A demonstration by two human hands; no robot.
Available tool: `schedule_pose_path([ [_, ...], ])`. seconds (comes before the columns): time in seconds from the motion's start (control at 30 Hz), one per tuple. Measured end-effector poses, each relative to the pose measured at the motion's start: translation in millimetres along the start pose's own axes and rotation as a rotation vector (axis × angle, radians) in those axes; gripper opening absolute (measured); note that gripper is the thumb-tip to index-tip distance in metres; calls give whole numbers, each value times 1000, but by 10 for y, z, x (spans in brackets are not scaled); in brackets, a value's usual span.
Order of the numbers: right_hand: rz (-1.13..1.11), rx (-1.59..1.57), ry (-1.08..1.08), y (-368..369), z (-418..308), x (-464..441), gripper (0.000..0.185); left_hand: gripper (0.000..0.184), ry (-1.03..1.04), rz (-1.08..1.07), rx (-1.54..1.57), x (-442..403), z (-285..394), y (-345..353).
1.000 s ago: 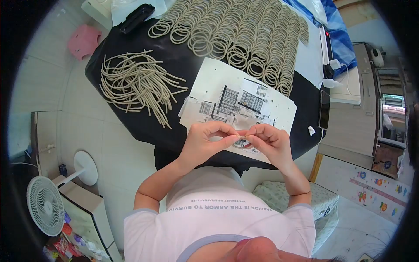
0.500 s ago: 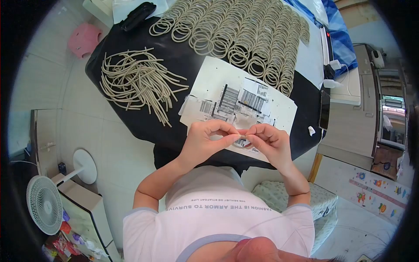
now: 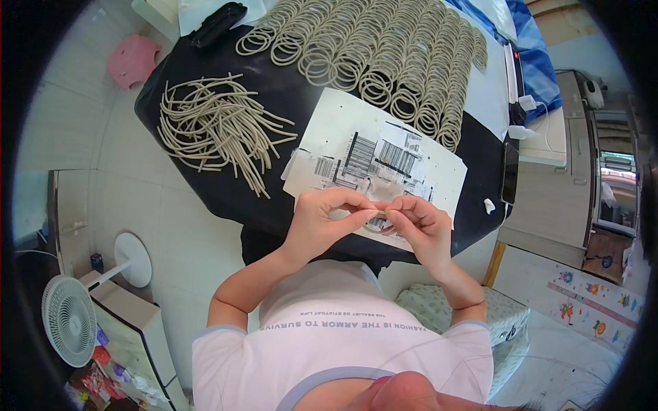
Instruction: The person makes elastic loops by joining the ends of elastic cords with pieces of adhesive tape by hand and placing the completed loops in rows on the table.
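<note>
A thin pale cord [image 3: 381,213] is pinched between the fingertips of both hands, over the near edge of a white card [image 3: 329,123] at the centre of the frame. It is gripped between thumb and forefinger by the left hand [image 3: 308,222] and likewise by the right hand [image 3: 426,229], with the two pinches almost meeting. Part of a loop appears to hang below them; whether two ends are butted together there cannot be told, as the spot is covered by the fingertips.

For good control, the cord is best gripped close to its ends, with both tips held in one straight line and brought together by even, light pressure. If one side is pushed harder, a kink or a twist could be caused. The forearms are held low, so a steady, level pinch should be easily managed.

A tangle of loose lengths [image 3: 219,130] is spread on the black-covered counter [image 3: 212,198] at the left of the frame, while overlapping rows of rings [image 3: 404,68] are laid out at the top. By their round, even shape, a fair standard for the curve is offered.
</note>
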State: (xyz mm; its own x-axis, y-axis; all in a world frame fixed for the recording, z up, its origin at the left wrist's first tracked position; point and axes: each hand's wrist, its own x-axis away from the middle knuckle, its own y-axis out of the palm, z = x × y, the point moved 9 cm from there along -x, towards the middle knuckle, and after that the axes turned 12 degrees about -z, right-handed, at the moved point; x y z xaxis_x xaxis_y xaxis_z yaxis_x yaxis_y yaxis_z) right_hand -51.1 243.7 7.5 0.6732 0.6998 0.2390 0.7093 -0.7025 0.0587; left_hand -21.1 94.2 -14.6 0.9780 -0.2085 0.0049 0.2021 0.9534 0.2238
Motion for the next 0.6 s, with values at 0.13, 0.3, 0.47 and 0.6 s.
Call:
schedule_pose_path([
  [0.13,12,4,10,6,25,5,16,10,19,4,4,1,-31,0],
  [0.3,35,-3,4,9,42,9,17,10,28,14,-32,5,11,-1],
  [0.47,37,21,-16,8,49,10,17,10,50,24,-59,9,8,-12],
  [0.6,46,33,-52,23,20,16,17,10,80,56,-45,16,-9,-28],
])
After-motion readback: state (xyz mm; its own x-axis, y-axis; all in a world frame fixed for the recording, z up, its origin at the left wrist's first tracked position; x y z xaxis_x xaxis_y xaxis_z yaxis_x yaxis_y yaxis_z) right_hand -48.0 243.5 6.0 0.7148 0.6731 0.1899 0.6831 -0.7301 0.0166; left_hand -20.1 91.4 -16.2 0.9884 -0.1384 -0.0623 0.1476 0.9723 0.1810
